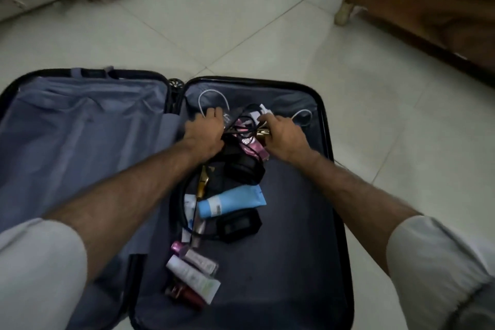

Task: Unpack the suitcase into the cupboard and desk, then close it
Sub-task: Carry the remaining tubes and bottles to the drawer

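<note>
On the tiled floor, open black hard-shell suitcase (332,195) | step: unpacking | left hand (205,132) and right hand (285,136), each grip clamped on tangled black cables (241,126) | next: lift bundle clear.

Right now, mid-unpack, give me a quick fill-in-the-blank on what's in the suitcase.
1. The suitcase lies ____ on the tiled floor.
2. Both hands, left and right, reach into its ____ half.
3. The tube nearest the middle is light ____.
4. The suitcase's left half holds ____ loose items.

Missing: open; right; blue; no
</note>
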